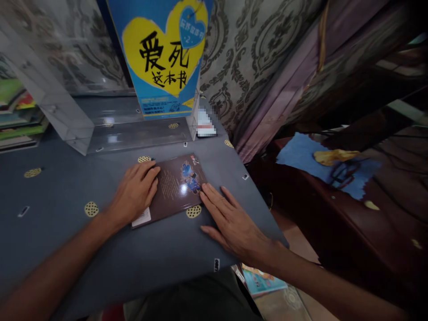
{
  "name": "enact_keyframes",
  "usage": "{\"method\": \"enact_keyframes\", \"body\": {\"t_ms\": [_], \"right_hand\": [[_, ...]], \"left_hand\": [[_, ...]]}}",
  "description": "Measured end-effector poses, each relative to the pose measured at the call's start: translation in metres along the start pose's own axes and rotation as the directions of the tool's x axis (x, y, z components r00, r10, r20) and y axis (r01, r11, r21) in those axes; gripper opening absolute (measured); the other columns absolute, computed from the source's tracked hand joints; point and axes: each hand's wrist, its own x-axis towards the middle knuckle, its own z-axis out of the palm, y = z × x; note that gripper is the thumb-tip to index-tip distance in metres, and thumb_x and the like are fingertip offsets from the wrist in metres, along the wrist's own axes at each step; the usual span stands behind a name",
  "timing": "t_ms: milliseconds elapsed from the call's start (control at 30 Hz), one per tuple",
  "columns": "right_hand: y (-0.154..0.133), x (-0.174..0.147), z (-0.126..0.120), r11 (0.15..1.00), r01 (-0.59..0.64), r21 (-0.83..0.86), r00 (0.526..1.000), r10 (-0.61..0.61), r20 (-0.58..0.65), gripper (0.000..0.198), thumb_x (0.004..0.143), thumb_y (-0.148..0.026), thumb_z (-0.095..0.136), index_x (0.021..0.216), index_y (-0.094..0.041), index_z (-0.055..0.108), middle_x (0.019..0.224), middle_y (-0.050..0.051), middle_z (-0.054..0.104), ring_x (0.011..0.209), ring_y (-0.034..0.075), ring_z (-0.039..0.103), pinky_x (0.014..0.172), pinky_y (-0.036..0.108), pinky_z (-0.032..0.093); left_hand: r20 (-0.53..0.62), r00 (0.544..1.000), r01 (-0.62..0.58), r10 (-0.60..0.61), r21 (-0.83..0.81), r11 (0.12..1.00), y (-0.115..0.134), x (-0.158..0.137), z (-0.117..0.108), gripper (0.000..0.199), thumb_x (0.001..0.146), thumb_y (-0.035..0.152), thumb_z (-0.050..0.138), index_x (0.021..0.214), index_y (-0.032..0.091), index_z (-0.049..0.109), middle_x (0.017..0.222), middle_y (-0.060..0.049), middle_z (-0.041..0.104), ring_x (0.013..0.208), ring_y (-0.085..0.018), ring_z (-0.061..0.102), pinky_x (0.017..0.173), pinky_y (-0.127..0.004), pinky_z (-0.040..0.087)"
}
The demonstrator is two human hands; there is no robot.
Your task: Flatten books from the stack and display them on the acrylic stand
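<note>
A thin brown book [172, 187] lies flat and slightly turned on the blue-grey tabletop. Its upward side has small lines of text, a blue illustrated figure at the right and a white label at the lower left corner. My left hand [137, 191] rests on the book's left part, fingers slightly bent and spread over its edge. Against the right edge lie the fingertips of my right hand [229, 218], which is flat with fingers stretched and thumb apart. Neither hand grips the book.
Behind the book, a clear acrylic stand [143, 133] bears a blue book with a yellow heart [160, 58]. Stacked books [20, 116] sit at the left. Patterned curtains [247, 53] hang behind. To the right, a dark red surface holds a blue cloth [301, 154]; another book [262, 281] lies below the table.
</note>
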Motion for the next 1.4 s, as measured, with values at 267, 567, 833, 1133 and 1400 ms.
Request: {"method": "enact_keyframes", "body": {"t_ms": [267,567,833,1133,1400], "right_hand": [[0.02,0.029,0.002,1.0,0.014,0.009,0.999,-0.015,0.04,0.059,0.108,-0.044,0.035,0.158,-0.011,0.037,0.16,0.02,0.044,0.151,0.031,0.038,0.12,0.062,0.036],[0.048,0.097,0.005,0.991,-0.098,0.089,0.994,0.093,0.053,0.059,0.108,-0.047,0.03,0.152,-0.012,0.047,0.161,0.018,0.045,0.151,0.029,0.039,0.121,0.057,0.035],[0.057,0.102,0.021,0.985,-0.113,0.132,0.992,0.12,-0.044,0.058,0.107,-0.047,0.03,0.149,-0.013,0.052,0.157,0.016,0.051,0.147,0.028,0.045,0.122,0.055,0.035],[0.059,0.103,0.026,0.99,-0.083,0.113,0.989,0.096,-0.116,0.056,0.106,-0.046,0.032,0.145,-0.014,0.056,0.15,0.017,0.057,0.14,0.031,0.053,0.114,0.058,0.041],[0.052,0.099,0.024,0.994,-0.091,0.06,0.986,0.098,-0.137,0.055,0.105,-0.047,0.035,0.142,-0.014,0.059,0.145,0.018,0.061,0.135,0.031,0.056,0.11,0.053,0.045]], "left_hand": [[-0.04,0.998,-0.04,0.042,0.037,0.998,-0.003,-0.001,0.005,0.029,0.103,0.021,0.041,0.123,0.013,0.061,0.13,-0.018,0.065,0.122,-0.031,0.062,0.102,-0.051,0.054],[-0.074,0.995,-0.065,0.069,0.056,0.996,-0.002,-0.001,0.005,0.028,0.103,0.019,0.041,0.122,0.013,0.06,0.128,-0.017,0.067,0.121,-0.029,0.063,0.101,-0.05,0.054],[-0.069,0.995,-0.06,0.07,0.128,0.99,-0.001,0.0,0.005,0.026,0.103,0.019,0.042,0.117,0.011,0.062,0.127,-0.017,0.067,0.122,-0.029,0.061,0.101,-0.048,0.053],[0.13,0.991,-0.042,0.014,0.217,0.975,0.025,0.0,-0.017,0.028,0.106,0.028,0.044,0.115,0.013,0.065,0.116,-0.014,0.067,0.109,-0.028,0.061,0.094,-0.046,0.052],[0.223,0.974,-0.075,0.038,0.158,0.985,0.054,-0.025,-0.015,0.078,0.094,0.073,0.045,0.143,0.013,0.05,0.15,-0.021,0.052,0.142,-0.038,0.045,0.113,-0.058,0.039]]}}
